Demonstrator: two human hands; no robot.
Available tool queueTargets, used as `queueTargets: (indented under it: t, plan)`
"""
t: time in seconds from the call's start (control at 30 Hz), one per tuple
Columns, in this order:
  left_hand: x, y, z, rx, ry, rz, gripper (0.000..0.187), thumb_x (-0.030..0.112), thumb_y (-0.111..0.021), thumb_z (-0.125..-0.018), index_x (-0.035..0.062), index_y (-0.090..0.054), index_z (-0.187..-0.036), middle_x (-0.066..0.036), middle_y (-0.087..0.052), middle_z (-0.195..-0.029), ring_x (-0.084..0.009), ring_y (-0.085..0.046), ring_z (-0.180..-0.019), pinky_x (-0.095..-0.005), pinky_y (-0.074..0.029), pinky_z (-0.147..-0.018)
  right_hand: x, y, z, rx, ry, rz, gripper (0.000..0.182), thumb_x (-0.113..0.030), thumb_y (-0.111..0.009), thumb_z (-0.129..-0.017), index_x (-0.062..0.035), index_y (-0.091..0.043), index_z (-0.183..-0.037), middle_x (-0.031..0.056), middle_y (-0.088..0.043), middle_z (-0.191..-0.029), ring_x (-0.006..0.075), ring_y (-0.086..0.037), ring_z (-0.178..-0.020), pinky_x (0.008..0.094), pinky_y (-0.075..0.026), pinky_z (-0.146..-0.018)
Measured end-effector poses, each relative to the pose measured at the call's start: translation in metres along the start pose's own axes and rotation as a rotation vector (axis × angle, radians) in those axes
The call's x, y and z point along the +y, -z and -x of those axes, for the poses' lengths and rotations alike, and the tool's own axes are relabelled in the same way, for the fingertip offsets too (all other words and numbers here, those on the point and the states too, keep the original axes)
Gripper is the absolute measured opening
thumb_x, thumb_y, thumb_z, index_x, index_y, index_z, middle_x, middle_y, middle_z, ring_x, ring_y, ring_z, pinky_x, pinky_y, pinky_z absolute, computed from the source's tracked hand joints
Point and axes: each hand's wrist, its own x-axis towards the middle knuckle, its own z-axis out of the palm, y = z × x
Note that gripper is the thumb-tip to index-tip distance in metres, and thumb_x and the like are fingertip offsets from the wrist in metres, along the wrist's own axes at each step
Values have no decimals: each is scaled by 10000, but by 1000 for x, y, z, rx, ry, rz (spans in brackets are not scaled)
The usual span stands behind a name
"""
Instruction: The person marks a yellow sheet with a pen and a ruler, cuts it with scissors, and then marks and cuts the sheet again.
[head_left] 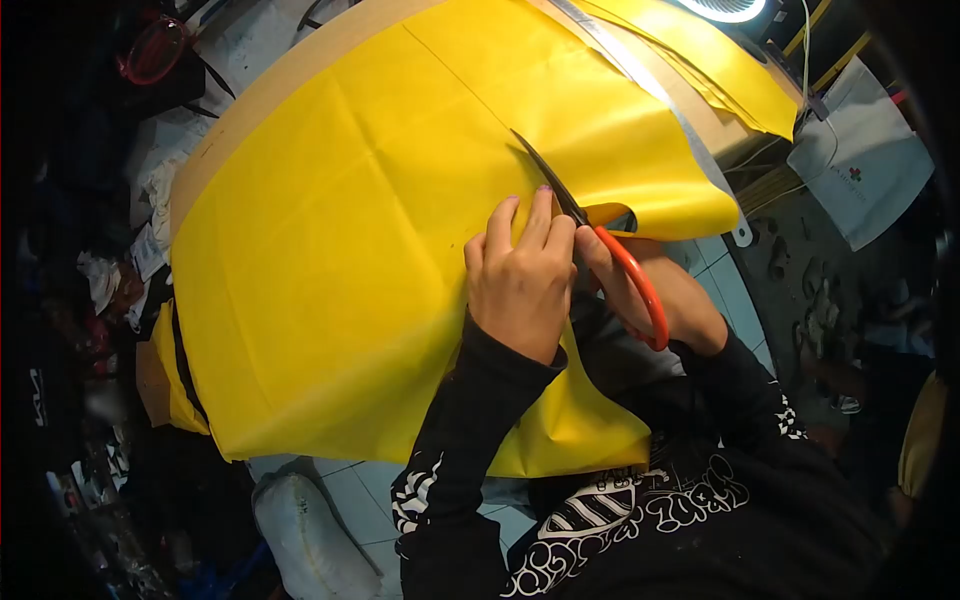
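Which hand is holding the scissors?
The right hand: it grips the orange-handled scissors, while the left hand rests on the yellow sheet.

Sheet [310, 240] on table [345, 30], ruler [692, 140] at right

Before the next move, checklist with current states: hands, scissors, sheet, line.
1. Right hand on the orange-handled scissors: ok.
2. Left hand palm-down on the yellow sheet: ok.
3. Left fingertips well clear of the blades: not ok, one sits right beside them.
4. Dark line visible beyond the blade tip: ok.
5. Metal straightedge away from the blades: ok.
6. Sheet's underside free of snags: cannot tell, hidden.
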Motion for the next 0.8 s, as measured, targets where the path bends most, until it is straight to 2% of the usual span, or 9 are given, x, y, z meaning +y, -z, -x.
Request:
queueTargets:
  t: [0.2,0.4,0.53,0.8]
  plan:
    - [1,1,1,3,6,21,143,132,-632,-803,107,-581,-934,-49,-589,-1255,-308,-523,-1153,-423,-411,-897,2,0,1,11,54,16,386,-295,-453,-1006,48,-557,-865,198,-558,-717,345,-522,-628,396,-428,-610]
    - [3,1,2,21,4,22,138,127,-636,-797,101,-586,-924,-55,-593,-1253,-305,-528,-1149,-421,-414,-892,-1,-1,1,15,9,24,399,-311,-432,-1015,41,-560,-879,196,-562,-718,342,-532,-629,391,-433,-609]
    - [5,2,3,20,-6,-2,125,116,-638,-792,88,-589,-904,-59,-600,-1247,-303,-536,-1140,-414,-422,-871,7,-4,0,27,78,7,413,-327,-423,-1020,36,-559,-874,191,-561,-713,338,-531,-625,392,-432,-606]
    - [5,-1,4,23,-8,-11,113,115,-639,-792,80,-592,-888,-56,-604,-1249,-296,-539,-1140,-407,-426,-855,6,-3,0,-10,49,-9,402,-311,-414,-1026,31,-549,-862,180,-544,-694,328,-519,-608,390,-420,-590]
